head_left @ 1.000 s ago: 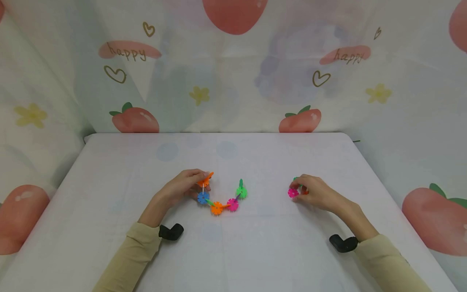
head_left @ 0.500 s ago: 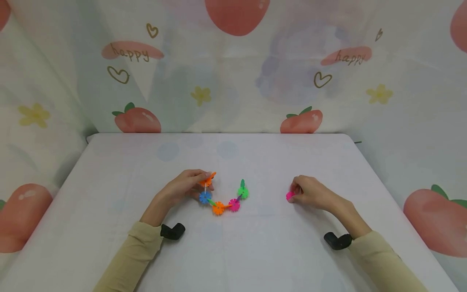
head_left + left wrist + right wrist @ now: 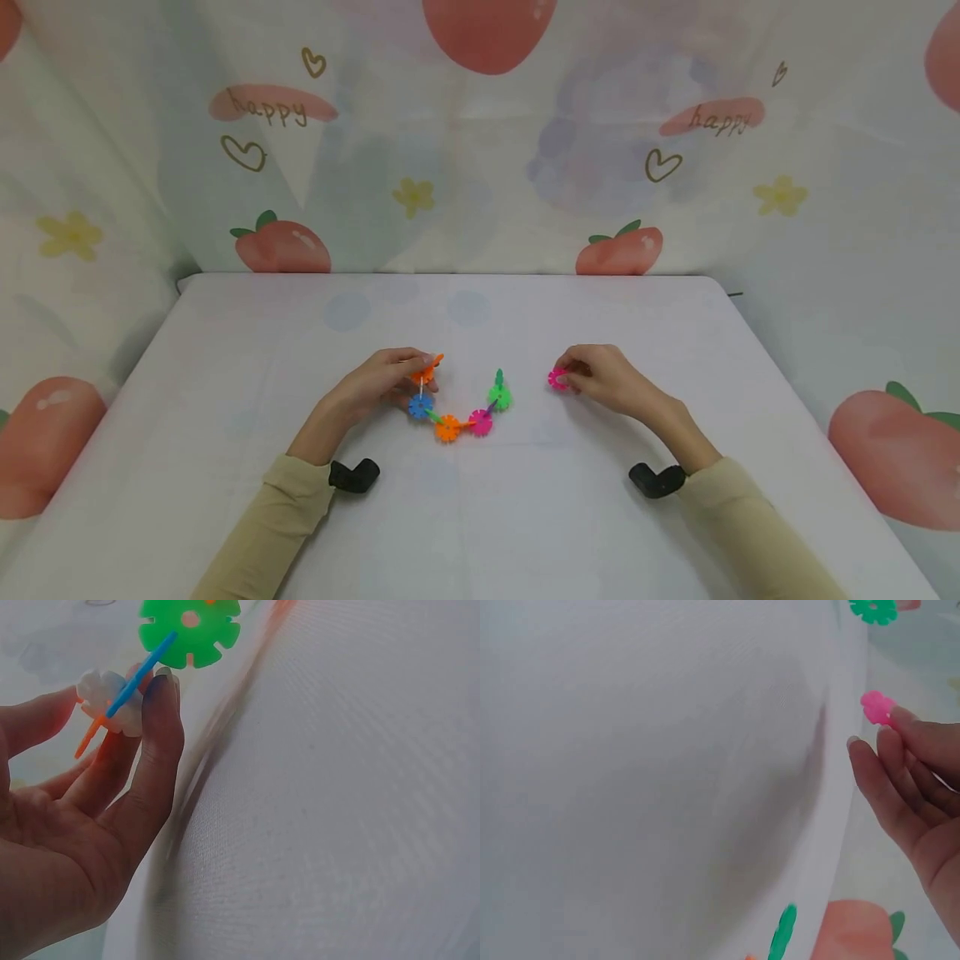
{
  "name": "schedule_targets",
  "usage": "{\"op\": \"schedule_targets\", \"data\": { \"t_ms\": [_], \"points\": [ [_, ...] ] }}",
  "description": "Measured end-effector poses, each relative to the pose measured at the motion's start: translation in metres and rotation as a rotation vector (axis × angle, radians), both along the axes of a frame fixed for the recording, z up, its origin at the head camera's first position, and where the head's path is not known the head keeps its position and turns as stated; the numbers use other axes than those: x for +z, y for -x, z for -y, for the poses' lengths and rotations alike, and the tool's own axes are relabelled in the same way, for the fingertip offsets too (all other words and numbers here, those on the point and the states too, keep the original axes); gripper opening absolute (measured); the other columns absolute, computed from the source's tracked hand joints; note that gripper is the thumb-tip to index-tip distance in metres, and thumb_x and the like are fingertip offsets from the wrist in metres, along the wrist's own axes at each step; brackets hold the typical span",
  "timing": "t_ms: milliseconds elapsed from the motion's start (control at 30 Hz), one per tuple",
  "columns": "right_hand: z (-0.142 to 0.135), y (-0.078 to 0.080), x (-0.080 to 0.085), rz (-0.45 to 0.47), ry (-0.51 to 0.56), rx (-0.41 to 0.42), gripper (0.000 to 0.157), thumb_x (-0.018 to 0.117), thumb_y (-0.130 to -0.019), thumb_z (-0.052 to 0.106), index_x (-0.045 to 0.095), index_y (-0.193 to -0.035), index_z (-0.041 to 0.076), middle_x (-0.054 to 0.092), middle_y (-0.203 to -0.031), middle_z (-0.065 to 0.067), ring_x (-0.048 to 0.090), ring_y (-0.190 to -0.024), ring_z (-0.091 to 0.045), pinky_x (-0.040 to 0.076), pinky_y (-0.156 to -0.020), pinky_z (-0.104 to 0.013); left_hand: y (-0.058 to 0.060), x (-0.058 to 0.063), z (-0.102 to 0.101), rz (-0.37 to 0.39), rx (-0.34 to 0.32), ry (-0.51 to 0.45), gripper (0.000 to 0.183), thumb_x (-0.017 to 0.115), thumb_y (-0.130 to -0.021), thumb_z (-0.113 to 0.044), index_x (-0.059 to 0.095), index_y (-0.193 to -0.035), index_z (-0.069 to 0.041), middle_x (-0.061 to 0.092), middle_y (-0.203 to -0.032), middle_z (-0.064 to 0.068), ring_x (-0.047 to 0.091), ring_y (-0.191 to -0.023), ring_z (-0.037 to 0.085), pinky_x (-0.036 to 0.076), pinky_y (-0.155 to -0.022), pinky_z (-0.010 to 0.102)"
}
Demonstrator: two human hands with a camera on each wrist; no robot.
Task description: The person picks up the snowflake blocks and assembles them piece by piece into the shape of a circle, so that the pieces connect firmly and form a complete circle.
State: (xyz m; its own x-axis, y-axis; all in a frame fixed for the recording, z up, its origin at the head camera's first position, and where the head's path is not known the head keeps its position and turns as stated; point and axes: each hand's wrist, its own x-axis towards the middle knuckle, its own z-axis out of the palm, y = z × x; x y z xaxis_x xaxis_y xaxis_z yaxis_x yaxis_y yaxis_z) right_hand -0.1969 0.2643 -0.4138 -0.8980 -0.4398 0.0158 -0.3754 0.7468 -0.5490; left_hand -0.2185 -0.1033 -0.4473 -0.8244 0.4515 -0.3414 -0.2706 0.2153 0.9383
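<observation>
A curved chain of small notched plastic discs lies in the middle of the table, with a blue disc [image 3: 421, 406], an orange disc [image 3: 447, 428], a pink disc [image 3: 481, 422] and a green disc [image 3: 500, 397] facing up. Edge-on discs link them. My left hand [image 3: 378, 383] grips the chain's left end, near an upper orange disc [image 3: 422, 377]. In the left wrist view its fingers pinch a white disc [image 3: 112, 703], joined by a blue edge-on disc to another green disc [image 3: 190, 641]. Right of the chain, my right hand [image 3: 615, 382] pinches a loose pink disc [image 3: 557, 379] between thumb and fingertips.
A white cloth covers the table [image 3: 465, 525], and a printed fabric backdrop [image 3: 480, 158] rises behind its far edge. In the right wrist view a green disc [image 3: 874, 609] shows at the top and an edge-on green disc [image 3: 782, 934] at the bottom.
My right hand has moved left toward the chain with the pink disc. Green and orange pieces seen by its fingers a second ago no longer show there. The left hand and chain stay nearly still.
</observation>
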Motion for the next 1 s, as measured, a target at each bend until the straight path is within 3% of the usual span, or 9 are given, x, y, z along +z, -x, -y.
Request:
{"op": "schedule_targets", "data": {
  "t_ms": [500,767,1000],
  "points": [
    [0.061,0.022,0.001,-0.021,0.180,0.012,0.018,0.071,-0.096,0.008,0.071,-0.114,0.005,0.071,-0.082,-0.007,0.067,-0.073,-0.022,0.056,-0.070,-0.026,0.000,0.000,-0.001,0.014,0.009,-0.001,0.039,0.059,-0.106,-0.029,0.060,-0.132,-0.001,0.075,-0.093,0.003,0.069,-0.082,0.017,0.056,-0.067,0.027],
    [0.096,0.031,-0.006,0.011,0.228,-0.013,0.020,0.070,-0.098,0.011,0.073,-0.117,0.007,0.071,-0.083,-0.002,0.067,-0.079,-0.018,0.059,-0.076,-0.026,0.000,0.001,-0.001,0.019,0.017,0.018,0.040,0.059,-0.105,-0.031,0.062,-0.134,-0.003,0.074,-0.093,0.003,0.070,-0.084,0.017,0.057,-0.069,0.027],
    [0.117,0.038,-0.011,0.050,0.310,-0.015,0.020,0.071,-0.098,0.015,0.073,-0.117,0.007,0.073,-0.082,-0.007,0.069,-0.081,-0.028,0.057,-0.076,-0.029,0.000,0.002,0.000,-0.008,0.008,0.007,0.042,0.059,-0.105,-0.031,0.061,-0.134,0.000,0.072,-0.093,0.004,0.068,-0.084,0.019,0.057,-0.071,0.029]
  ]
}}
